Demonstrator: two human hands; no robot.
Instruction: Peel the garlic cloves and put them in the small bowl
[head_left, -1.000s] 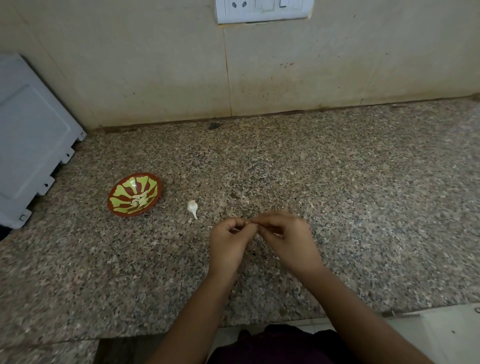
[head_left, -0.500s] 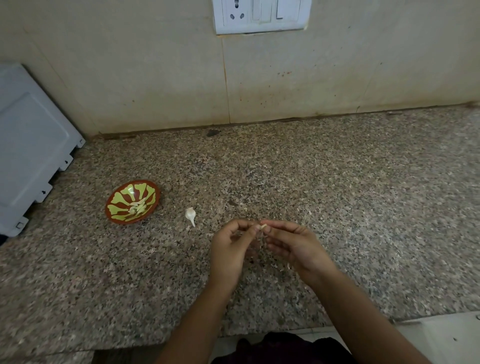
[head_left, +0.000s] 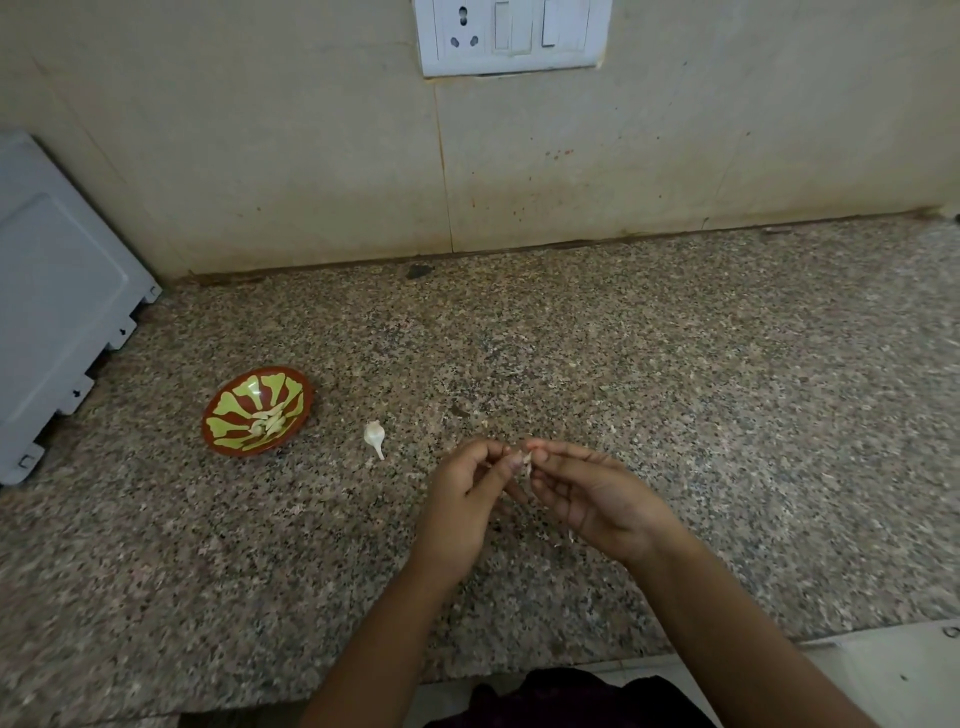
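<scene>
Over the middle of the granite counter (head_left: 675, 395), my left hand (head_left: 462, 499) and my right hand (head_left: 592, 493) meet at the fingertips. Between them they pinch a small garlic clove (head_left: 525, 460) with loose pale skin hanging from it. An unpeeled clove (head_left: 374, 435) with a thin tail lies on the counter to the left of my hands. Further left stands the small red and green patterned bowl (head_left: 234, 415), tilted a little, with several peeled cloves (head_left: 270, 421) inside.
A grey appliance panel (head_left: 52, 312) leans at the far left edge. The tiled wall (head_left: 571, 156) behind carries a white socket and switch plate (head_left: 511, 34). Bits of peel lie scattered on the counter near my hands. The counter's front edge runs below my forearms.
The view has tilted up a little. My right hand's fingers have spread and a strip of skin now hangs from the clove. Bowl and loose clove stay put.
</scene>
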